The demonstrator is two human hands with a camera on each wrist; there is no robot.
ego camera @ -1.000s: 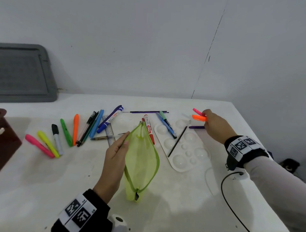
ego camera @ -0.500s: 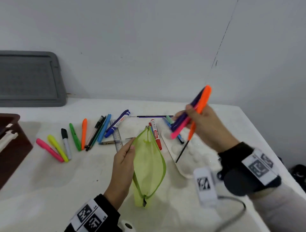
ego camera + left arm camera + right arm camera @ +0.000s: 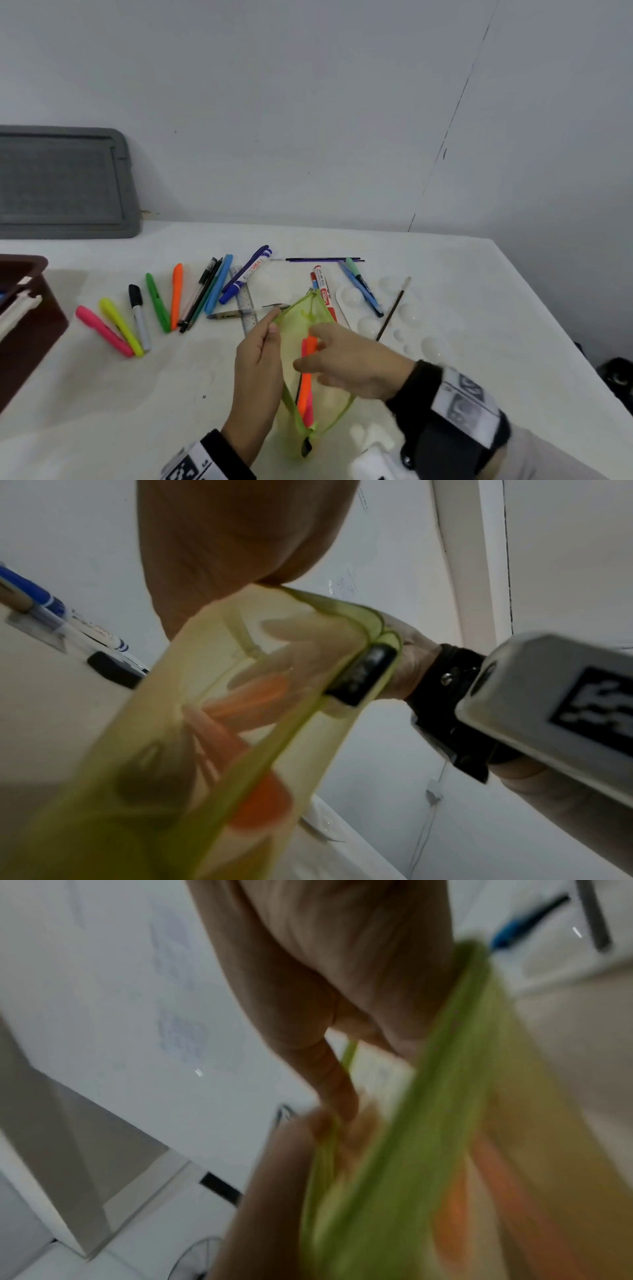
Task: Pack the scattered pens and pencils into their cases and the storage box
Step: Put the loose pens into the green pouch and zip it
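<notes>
Pens (image 3: pixel 306 377), orange and pink, half inside green mesh case (image 3: pixel 310 318) on table (image 3: pixel 102 394), mouth pinched open by left hand (image 3: pixel 257 373), right hand (image 3: pixel 346 363) fingers loosely spread over them; next, probably pushing fully in.

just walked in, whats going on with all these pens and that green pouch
A person is packing pens into a green mesh pencil case. The left hand holds its edge open while the right hand reaches over the opening, where an orange marker and a pink highlighter sit inside. Many pens still lie on the white table, such as a row from pink marker to blue pen, plus a brown storage box at the left.
</notes>
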